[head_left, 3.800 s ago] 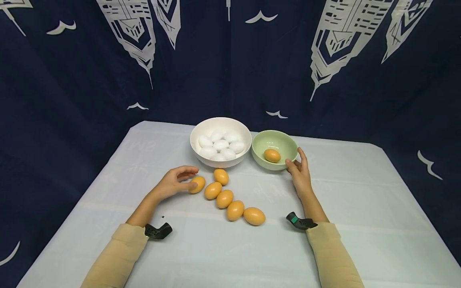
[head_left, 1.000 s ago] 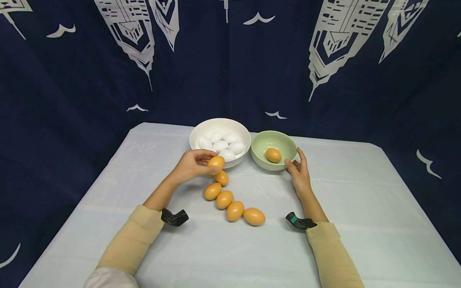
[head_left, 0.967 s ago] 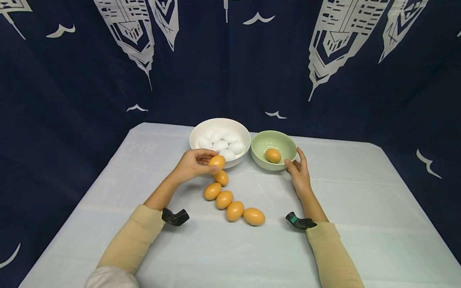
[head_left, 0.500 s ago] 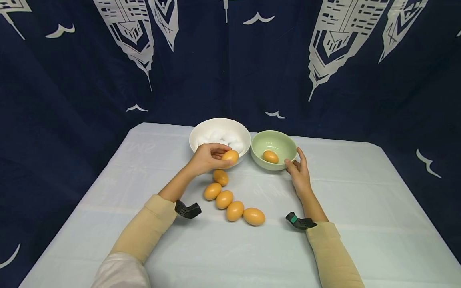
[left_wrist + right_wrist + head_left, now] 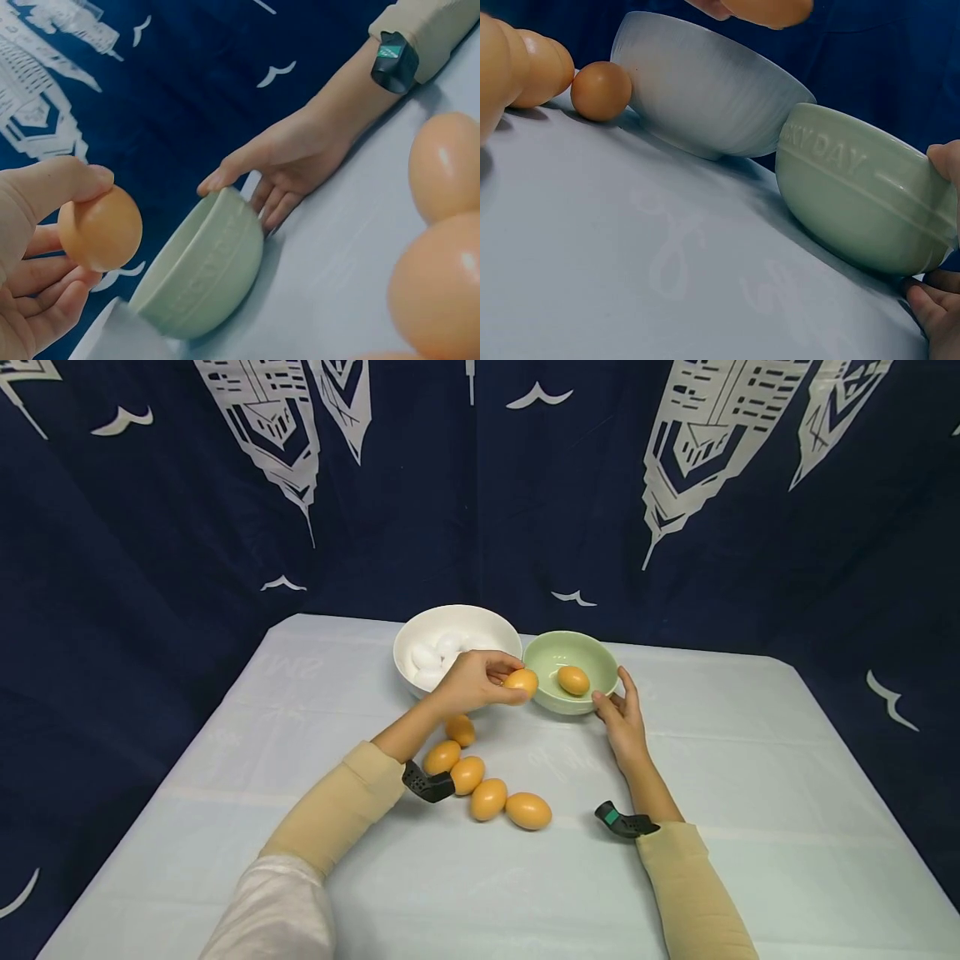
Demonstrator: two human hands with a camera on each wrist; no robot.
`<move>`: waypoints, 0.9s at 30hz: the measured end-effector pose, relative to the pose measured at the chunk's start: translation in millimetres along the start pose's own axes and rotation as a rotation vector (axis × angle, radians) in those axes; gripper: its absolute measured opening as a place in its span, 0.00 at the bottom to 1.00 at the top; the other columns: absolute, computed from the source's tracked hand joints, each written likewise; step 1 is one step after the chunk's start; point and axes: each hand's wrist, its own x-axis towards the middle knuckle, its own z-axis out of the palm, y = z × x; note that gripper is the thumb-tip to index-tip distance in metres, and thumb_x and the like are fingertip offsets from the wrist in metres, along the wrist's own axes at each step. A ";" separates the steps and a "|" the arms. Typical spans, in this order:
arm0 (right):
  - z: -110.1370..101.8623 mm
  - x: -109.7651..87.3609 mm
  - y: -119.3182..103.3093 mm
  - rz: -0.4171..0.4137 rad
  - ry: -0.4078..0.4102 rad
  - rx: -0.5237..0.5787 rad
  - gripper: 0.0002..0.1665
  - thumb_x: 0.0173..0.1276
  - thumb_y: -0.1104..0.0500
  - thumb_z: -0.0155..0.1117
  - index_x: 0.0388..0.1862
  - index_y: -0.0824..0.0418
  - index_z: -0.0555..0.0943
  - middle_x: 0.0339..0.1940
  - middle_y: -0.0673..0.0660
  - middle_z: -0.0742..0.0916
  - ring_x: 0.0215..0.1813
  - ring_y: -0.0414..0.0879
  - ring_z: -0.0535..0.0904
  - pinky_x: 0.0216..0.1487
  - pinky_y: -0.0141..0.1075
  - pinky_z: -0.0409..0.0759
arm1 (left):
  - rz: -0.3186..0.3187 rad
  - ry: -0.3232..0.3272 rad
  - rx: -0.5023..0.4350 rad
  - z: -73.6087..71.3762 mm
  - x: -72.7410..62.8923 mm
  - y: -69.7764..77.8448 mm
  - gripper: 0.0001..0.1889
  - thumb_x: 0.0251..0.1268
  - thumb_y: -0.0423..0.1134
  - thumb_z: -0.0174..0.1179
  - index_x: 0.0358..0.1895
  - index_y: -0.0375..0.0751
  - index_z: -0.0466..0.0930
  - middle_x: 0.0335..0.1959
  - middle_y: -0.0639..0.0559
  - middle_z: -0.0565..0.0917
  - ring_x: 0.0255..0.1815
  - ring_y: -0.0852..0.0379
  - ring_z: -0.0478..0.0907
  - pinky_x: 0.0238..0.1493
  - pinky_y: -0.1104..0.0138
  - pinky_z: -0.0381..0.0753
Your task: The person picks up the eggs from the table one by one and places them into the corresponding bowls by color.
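Observation:
My left hand (image 5: 476, 681) pinches a brown egg (image 5: 522, 683) between thumb and fingers, raised at the left rim of a green bowl (image 5: 558, 649). The left wrist view shows this egg (image 5: 101, 229) from close by, the thumb over its top. One more brown egg (image 5: 573, 681) lies inside the bowl. My right hand (image 5: 624, 727) holds the bowl's right side; in the right wrist view the thumb is at the rim and the fingers are low by the base. Nearer on the table lie several brown eggs (image 5: 489, 799), partly behind the left forearm.
A white bowl (image 5: 465, 617) with several white eggs (image 5: 426, 656) stands against the green bowl's left side, partly covered by my left hand. A white cloth covers the table (image 5: 750, 760). A dark blue curtain (image 5: 480, 510) hangs behind its far edge.
The left hand has gripped a brown egg from the table's left, lifted it and carried it right, past the white bowl. The egg in the green bowl has shifted slightly. The right hand stays put.

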 end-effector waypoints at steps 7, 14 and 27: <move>-2.3 -0.1 3.0 -0.019 0.010 -0.002 0.43 0.77 0.54 0.53 0.81 0.45 0.43 0.72 0.70 0.65 0.70 0.56 0.65 0.69 0.44 0.66 | -0.005 0.029 0.033 27.6 20.6 6.1 0.26 0.51 0.41 0.75 0.55 0.35 0.81 0.48 0.47 0.85 0.46 0.56 0.82 0.47 0.73 0.79; -4.0 -2.2 4.5 -0.022 0.018 -0.037 0.43 0.76 0.50 0.55 0.81 0.44 0.44 0.70 0.70 0.67 0.68 0.56 0.66 0.67 0.42 0.69 | -0.008 0.069 0.075 52.1 41.3 6.9 0.25 0.52 0.39 0.74 0.54 0.34 0.81 0.47 0.46 0.85 0.44 0.58 0.82 0.43 0.76 0.79; -2.1 -1.2 2.3 -0.027 0.003 -0.012 0.42 0.76 0.51 0.54 0.81 0.45 0.44 0.69 0.70 0.68 0.67 0.55 0.67 0.67 0.43 0.69 | -0.019 0.068 0.231 71.0 65.0 2.9 0.26 0.53 0.41 0.74 0.56 0.36 0.81 0.48 0.49 0.85 0.45 0.60 0.81 0.44 0.77 0.76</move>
